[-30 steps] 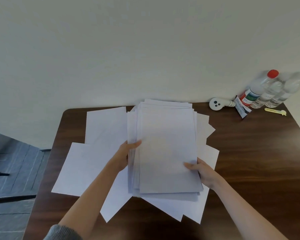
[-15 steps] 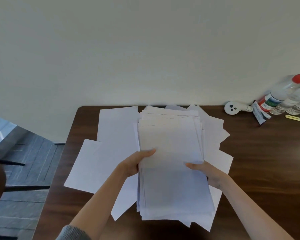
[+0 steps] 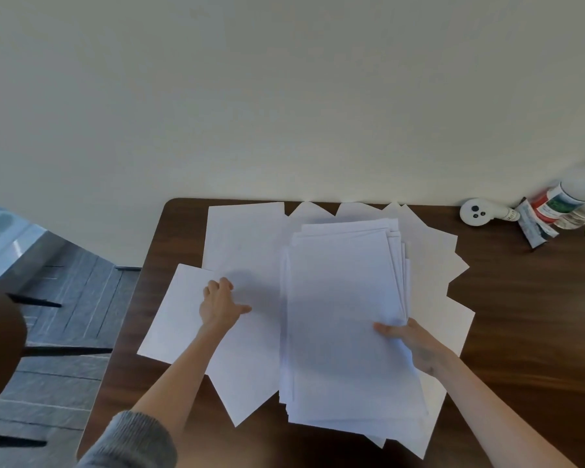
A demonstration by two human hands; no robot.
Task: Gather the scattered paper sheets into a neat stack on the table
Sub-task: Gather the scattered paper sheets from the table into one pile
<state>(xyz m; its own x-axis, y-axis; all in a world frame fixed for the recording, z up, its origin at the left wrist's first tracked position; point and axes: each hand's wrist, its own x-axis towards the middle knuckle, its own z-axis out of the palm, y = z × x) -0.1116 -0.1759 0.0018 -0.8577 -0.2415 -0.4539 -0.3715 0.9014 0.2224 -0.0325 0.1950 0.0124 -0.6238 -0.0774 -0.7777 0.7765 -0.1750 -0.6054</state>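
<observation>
On the dark wooden counter [image 3: 520, 298], the right hand [image 3: 416, 346] is gripping the white paper stack [image 3: 345, 315], the left hand [image 3: 220, 305] pinching a loose white sheet [image 3: 179, 319].

This looks like a plain indoor workroom, perhaps an office or home study. A dark wood-grain surface [image 3: 520, 315] stands flush against a bare off-white wall [image 3: 284, 96] that rises beyond the fingers [image 3: 217, 287] of the left hand [image 3: 220, 305] and the right hand [image 3: 419, 346], with white paper sheets [image 3: 244, 238] spread around them. Far to the right of the fingers, by the wall, sit labelled plastic bottles [image 3: 561, 201], a small white device [image 3: 477, 212] and a tube [image 3: 534, 228]. Left of the fingers, past the surface's edge, lies grey plank flooring [image 3: 65, 298].
</observation>
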